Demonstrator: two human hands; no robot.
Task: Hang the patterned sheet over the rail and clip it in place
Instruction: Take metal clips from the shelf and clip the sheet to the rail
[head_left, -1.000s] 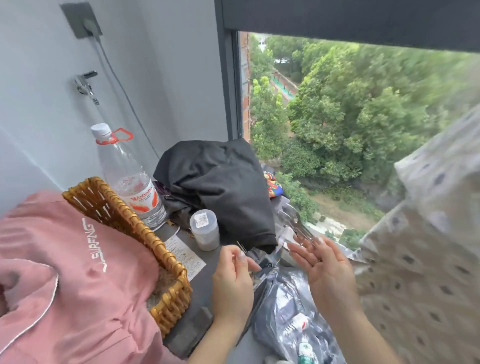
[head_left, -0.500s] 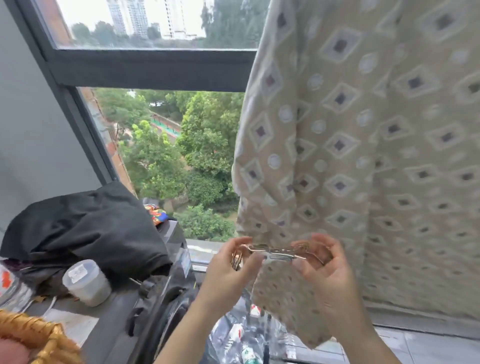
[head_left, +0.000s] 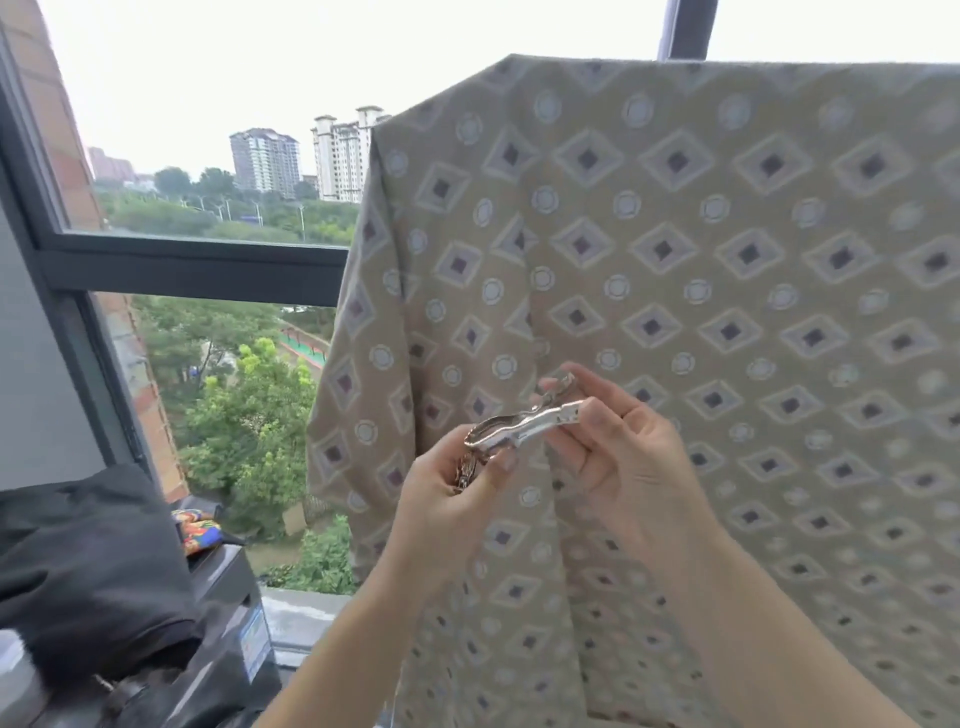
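- The patterned sheet (head_left: 701, 270) is hanging in folds directly behind both hands, its top edge draped over something well above them; the rail itself is hidden under the cloth.
- The left hand (head_left: 457, 499) is curling its fingers around a bunch of metal clips (head_left: 466, 470), with the thumb pressing on the near end of the uppermost one.
- The right hand (head_left: 618, 452) is pinching the far end of that uppermost silver clip (head_left: 524, 428) between thumb and fingertips, so the clip is bridging the two hands, tilted up toward the right one.
- Whether the clip's mouth is parted cannot be told.
- The clip is sitting just in front of the sheet, not yet gripping the cloth.
- A black garment (head_left: 88, 566) is lying well below and to the left of the left hand, with a window frame (head_left: 197, 265) above it.
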